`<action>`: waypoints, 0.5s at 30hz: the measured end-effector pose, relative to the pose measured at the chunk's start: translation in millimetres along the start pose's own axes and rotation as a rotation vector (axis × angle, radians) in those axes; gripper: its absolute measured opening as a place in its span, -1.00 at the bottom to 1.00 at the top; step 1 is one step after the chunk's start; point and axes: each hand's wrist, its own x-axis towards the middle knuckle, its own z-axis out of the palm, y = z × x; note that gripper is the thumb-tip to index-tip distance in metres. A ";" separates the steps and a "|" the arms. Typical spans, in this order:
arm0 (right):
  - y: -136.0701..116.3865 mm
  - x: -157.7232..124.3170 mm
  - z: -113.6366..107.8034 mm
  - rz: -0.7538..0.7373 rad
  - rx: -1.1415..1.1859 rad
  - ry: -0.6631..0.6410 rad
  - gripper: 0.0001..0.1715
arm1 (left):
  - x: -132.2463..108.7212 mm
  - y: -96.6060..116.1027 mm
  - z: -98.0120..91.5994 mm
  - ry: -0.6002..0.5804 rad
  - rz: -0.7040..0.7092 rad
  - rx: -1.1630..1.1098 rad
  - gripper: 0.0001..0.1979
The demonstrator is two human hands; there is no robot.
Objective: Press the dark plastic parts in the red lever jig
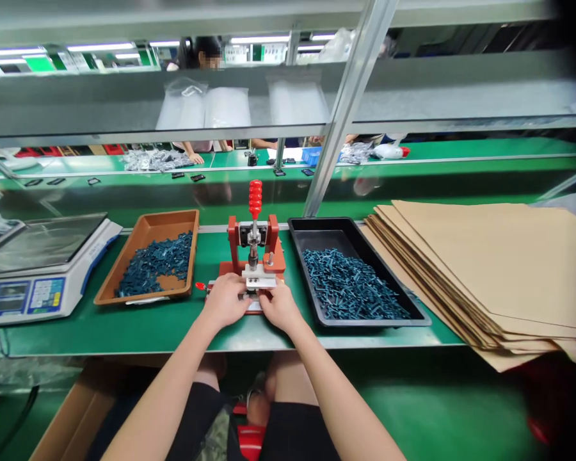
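Green counter (173,333) carries the press (254,238) just ahead of the left fingers (233,283) and right fingers (270,296). Its handle (255,200) stands upright; if pulled early, it could pinch them. Both sets curl half-closed at the block (260,282); I cannot tell whether they grip anything. Trays of blue pieces (350,285) flank them.

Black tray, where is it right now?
In the head view, the black tray sits right of centre on the green bench, between the red press and the brown sheets.
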 end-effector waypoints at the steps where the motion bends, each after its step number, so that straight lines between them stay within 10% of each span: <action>1: -0.7 0.5 -0.7 -0.005 0.005 -0.002 -0.67 | -7.0 0.1 1.2 0.041 0.026 0.009 -0.80; 8: -3.9 1.6 -1.6 0.018 0.037 -0.009 -0.61 | -29.2 -31.6 -7.5 0.731 -0.321 -0.201 -0.57; 11: -2.3 1.2 -1.6 0.053 0.067 0.007 -0.64 | -10.5 -34.0 -6.8 0.568 -0.394 -0.516 -0.53; 15: 2.0 3.8 -4.2 0.128 0.152 -0.015 -0.64 | -0.8 -17.1 3.4 0.298 -0.185 -0.249 -0.41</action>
